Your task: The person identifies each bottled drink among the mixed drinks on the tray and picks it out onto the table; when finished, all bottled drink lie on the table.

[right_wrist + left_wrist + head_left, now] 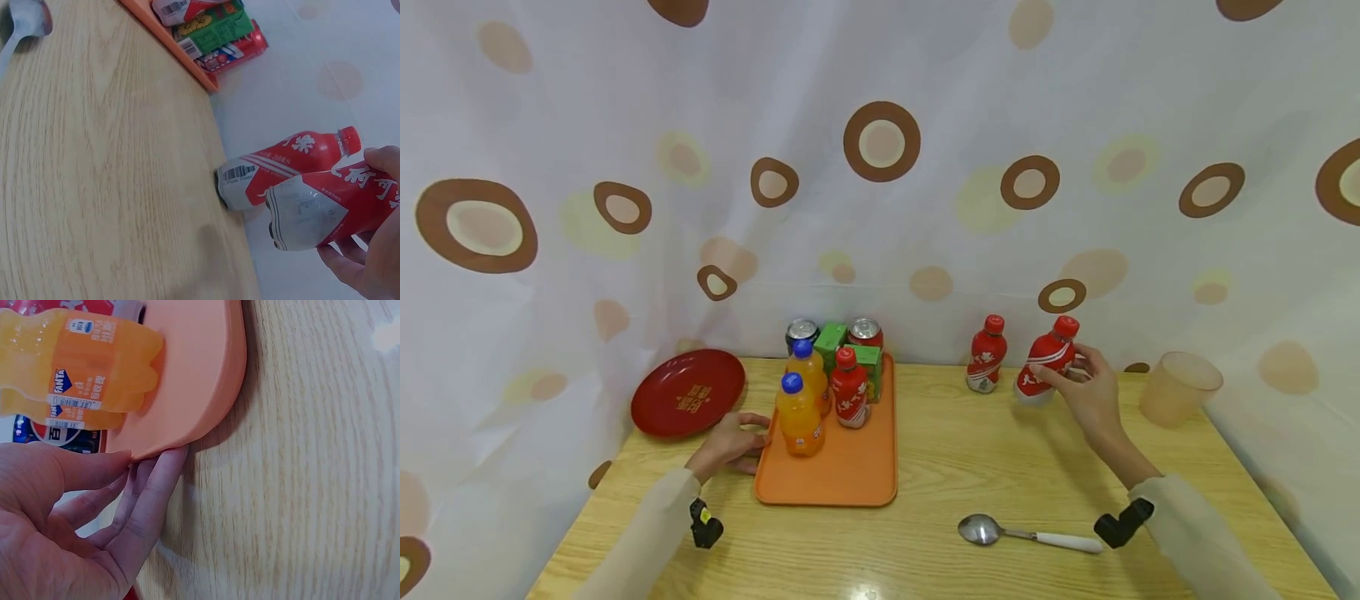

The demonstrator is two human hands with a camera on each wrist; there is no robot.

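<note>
My left hand (733,443) pinches the left rim of an orange tray (827,487), thumb on top and fingers below in the left wrist view. On the tray stand two orange Fanta bottles (801,421), a red-labelled bottle (850,392), green cartons (868,367) and two cans (865,332) at the back. Right of the tray, my right hand (1090,396) grips a second red-labelled bottle (1048,358), tilted, its base off the table in the right wrist view (312,212). Close beside it stands a third red-labelled bottle (987,357) on the table.
A dark red plate (688,392) lies at the back left, by the left hand. A translucent peach cup (1180,390) stands at the right edge. In front lies a metal spoon (981,529) with a white handle. A patterned curtain (925,208) hangs behind the table.
</note>
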